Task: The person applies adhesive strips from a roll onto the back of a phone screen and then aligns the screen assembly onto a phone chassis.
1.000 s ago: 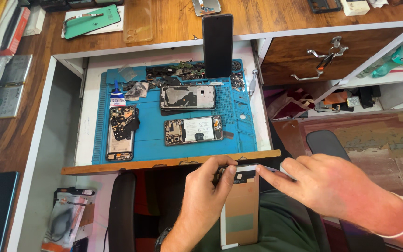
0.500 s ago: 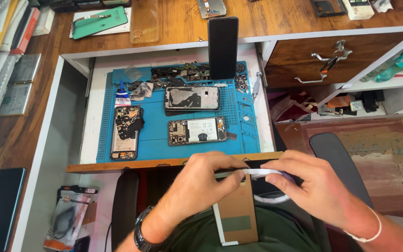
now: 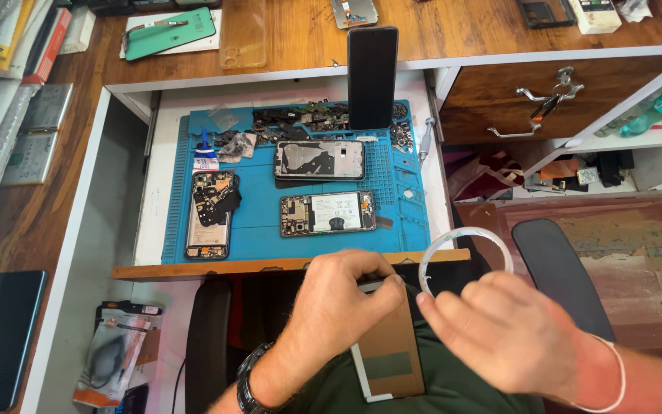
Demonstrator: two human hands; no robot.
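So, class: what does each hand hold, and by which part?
The right hand pinches a white tape ring at its lower left rim. The left hand grips the top edge of a brown phone panel resting on the lap.

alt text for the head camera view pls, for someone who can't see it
Seen from above, a person's left hand presses on a brown phone panel in their lap while the right hand holds a thin white tape ring. Beyond them, a pulled-out drawer holds a blue repair mat with three opened phones.
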